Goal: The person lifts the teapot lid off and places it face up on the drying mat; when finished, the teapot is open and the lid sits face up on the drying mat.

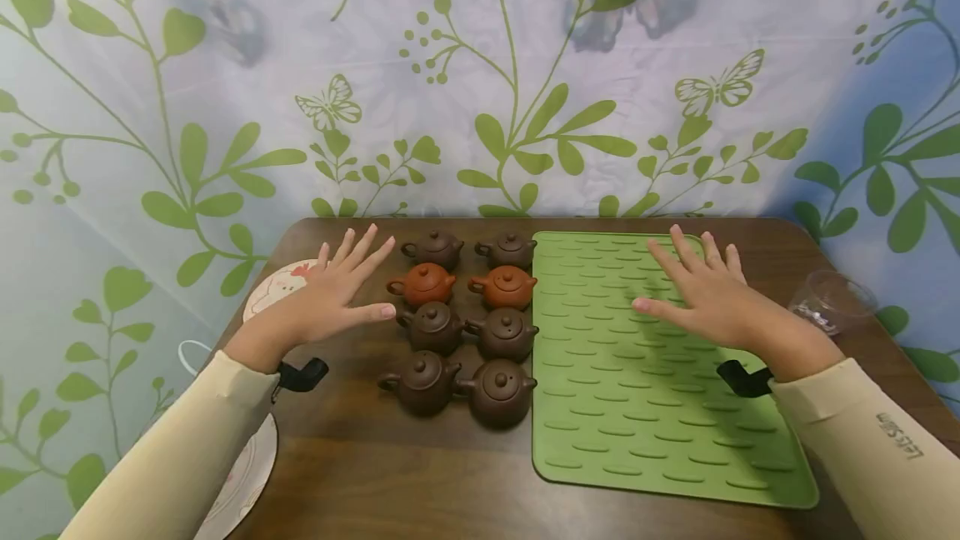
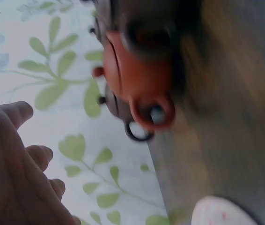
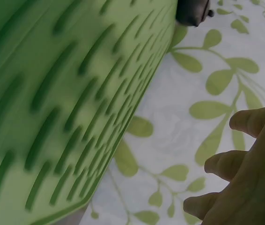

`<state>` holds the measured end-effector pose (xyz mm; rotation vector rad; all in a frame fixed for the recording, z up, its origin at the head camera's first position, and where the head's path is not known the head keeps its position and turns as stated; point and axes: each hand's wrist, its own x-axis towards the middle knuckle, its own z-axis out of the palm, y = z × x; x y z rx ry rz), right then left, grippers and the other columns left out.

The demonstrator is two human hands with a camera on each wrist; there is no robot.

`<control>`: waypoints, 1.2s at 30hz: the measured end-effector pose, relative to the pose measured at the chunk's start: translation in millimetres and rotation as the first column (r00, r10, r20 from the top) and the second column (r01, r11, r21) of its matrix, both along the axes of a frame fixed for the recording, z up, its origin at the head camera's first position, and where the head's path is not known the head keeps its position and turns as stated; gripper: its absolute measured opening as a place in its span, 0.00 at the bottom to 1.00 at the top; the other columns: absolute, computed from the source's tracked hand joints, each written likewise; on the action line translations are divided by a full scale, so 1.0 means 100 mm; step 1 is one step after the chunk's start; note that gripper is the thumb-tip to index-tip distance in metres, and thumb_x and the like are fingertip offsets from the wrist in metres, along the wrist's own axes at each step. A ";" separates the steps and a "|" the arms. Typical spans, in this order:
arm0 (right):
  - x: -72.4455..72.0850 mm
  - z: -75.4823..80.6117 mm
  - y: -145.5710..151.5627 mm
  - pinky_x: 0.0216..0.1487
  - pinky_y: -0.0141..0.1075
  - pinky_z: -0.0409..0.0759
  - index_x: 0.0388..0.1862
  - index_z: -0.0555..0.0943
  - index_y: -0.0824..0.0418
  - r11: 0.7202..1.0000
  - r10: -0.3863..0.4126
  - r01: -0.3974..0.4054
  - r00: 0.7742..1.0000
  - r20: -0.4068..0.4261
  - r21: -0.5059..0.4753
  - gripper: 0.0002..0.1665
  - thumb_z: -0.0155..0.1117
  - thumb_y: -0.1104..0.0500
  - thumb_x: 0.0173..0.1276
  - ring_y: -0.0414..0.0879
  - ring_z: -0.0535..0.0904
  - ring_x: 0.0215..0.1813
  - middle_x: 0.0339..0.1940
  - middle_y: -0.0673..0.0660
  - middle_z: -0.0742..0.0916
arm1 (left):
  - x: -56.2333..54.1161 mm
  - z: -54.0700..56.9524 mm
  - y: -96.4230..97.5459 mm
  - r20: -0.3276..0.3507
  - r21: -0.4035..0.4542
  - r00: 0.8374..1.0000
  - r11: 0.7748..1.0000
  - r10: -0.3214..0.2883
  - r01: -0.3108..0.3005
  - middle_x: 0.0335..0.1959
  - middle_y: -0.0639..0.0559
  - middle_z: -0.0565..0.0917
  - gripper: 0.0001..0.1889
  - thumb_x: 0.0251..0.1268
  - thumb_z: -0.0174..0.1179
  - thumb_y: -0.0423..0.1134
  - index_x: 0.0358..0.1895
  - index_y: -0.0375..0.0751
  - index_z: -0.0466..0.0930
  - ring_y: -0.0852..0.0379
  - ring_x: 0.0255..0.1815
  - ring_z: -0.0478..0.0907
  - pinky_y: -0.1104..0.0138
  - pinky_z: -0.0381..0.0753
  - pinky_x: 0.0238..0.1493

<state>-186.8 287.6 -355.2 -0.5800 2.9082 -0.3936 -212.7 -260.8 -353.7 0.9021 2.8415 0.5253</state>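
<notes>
Two columns of small clay teapots stand on the wooden table, left of a green ridged mat (image 1: pixel 600 423). Most are dark brown, such as the near one (image 1: pixel 501 392); an orange teapot (image 1: pixel 424 283) and another orange teapot (image 1: pixel 507 286) form one row. My left hand (image 1: pixel 333 294) hovers with fingers spread, left of the teapots and nearest the orange one; it holds nothing. My right hand (image 1: pixel 705 294) is held over the mat, fingers spread and nothing in them. In the left wrist view an orange teapot (image 2: pixel 139 70) shows its handle toward the hand.
A round plate with a cartoon print (image 1: pixel 273 294) lies behind my left hand, and a second pale round plate (image 1: pixel 243 482) sits at the left table edge. To the right stands a clear plastic cup (image 1: pixel 832 302) with small things inside. A leaf-patterned curtain (image 1: pixel 450 90) hangs behind the table.
</notes>
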 end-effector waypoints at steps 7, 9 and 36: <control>0.06 -0.01 -0.27 0.71 0.70 0.20 0.90 0.38 0.55 0.997 0.059 -0.060 0.998 -0.027 -0.043 0.57 0.55 0.31 0.80 0.77 0.24 0.79 0.86 0.66 0.35 | 0.27 0.00 0.18 0.029 0.177 0.994 0.980 -0.102 0.096 0.87 0.53 0.34 0.43 0.79 0.59 0.58 0.88 0.59 0.45 0.46 0.84 0.22 0.35 0.29 0.76; 0.09 -0.01 -0.36 0.72 0.70 0.21 0.90 0.39 0.54 0.995 0.079 -0.081 0.996 -0.039 -0.053 0.57 0.55 0.31 0.80 0.76 0.25 0.80 0.86 0.65 0.36 | 0.35 -0.02 0.24 0.027 0.236 0.993 0.966 -0.112 0.102 0.87 0.55 0.37 0.43 0.78 0.61 0.58 0.88 0.60 0.48 0.48 0.84 0.23 0.32 0.34 0.75; 0.42 -0.21 -1.44 0.77 0.65 0.29 0.90 0.41 0.46 0.921 0.349 -0.356 0.934 -0.072 -0.159 0.57 0.52 0.24 0.76 0.62 0.24 0.83 0.87 0.54 0.35 | 0.78 -0.47 0.89 -0.378 0.518 0.920 0.800 -0.105 0.304 0.55 0.47 0.87 0.27 0.53 0.84 0.39 0.57 0.40 0.88 0.49 0.60 0.82 0.59 0.78 0.63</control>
